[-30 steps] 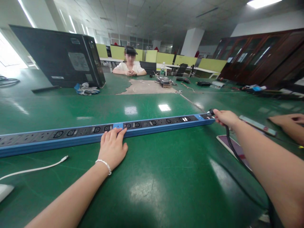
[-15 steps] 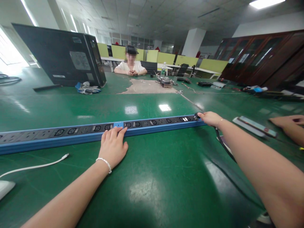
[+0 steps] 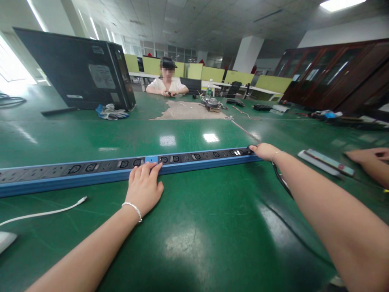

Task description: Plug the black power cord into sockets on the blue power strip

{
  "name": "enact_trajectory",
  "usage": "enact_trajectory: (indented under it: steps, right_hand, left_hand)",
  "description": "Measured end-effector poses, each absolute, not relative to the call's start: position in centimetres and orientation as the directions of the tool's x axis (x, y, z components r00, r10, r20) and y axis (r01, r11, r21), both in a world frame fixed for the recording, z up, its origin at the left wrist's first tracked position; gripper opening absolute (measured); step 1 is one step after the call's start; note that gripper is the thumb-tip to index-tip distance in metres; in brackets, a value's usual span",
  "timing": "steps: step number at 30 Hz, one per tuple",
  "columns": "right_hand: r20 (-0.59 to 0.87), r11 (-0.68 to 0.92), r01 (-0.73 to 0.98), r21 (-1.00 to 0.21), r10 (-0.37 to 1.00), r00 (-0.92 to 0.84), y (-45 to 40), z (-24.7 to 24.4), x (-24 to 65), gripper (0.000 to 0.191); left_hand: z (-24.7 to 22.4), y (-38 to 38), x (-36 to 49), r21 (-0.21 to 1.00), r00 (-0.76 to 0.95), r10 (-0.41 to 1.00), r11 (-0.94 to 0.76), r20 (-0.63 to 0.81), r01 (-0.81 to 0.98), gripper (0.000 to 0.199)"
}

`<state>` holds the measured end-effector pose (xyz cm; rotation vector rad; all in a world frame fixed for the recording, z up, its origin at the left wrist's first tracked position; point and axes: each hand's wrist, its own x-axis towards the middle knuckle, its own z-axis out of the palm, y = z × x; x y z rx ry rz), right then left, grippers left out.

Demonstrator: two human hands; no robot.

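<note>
A long blue power strip [image 3: 179,167] with a row of black sockets lies across the green table. My left hand [image 3: 145,184] rests on its near edge, fingers extended over the top beside a small blue section. At the strip's right end my right hand [image 3: 265,151] is closed around a black plug [image 3: 250,149], which sits down against the last sockets. My fingers hide most of the plug, so how deep it sits cannot be seen. From under that hand a black cable [image 3: 282,181] runs down behind my forearm.
A white cable [image 3: 54,212] lies at the near left. Farther back are a black computer case [image 3: 75,73] and gloves [image 3: 112,112]. A long pale case [image 3: 326,162] lies at right, near another person's hand [image 3: 364,155]. Across the table sits a person [image 3: 167,85].
My right hand has shifted slightly left, and the plug now sits lower against the power strip. The cable has drawn in closer to my forearm. My left hand stays in place.
</note>
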<state>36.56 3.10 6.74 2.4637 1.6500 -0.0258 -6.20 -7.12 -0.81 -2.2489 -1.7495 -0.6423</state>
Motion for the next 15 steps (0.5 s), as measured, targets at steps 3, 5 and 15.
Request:
enact_trajectory:
  steps: [3, 5, 15]
  right_hand:
    - [-0.098, -0.368, 0.920, 0.136, 0.919, 0.382, 3.0, 6.0, 36.8, 0.057]
    - [-0.086, -0.361, 0.923, 0.134, 0.923, 0.374, 3.0, 5.6, 36.9, 0.057]
    - [-0.102, -0.380, 0.915, 0.136, 0.913, 0.395, 3.7, 5.6, 36.8, 0.055]
  left_hand:
    - [-0.7, -7.2, -6.2, 0.082, 0.195, 0.864, -0.261, 0.464, 0.962, 0.050]
    - [-0.7, -7.2, -6.2, 0.074, 0.196, 0.865, -0.258, 0.463, 0.963, 0.050]
    - [-0.7, -7.1, -6.2, 0.065, 0.201, 0.870, -0.256, 0.450, 0.964, 0.051]
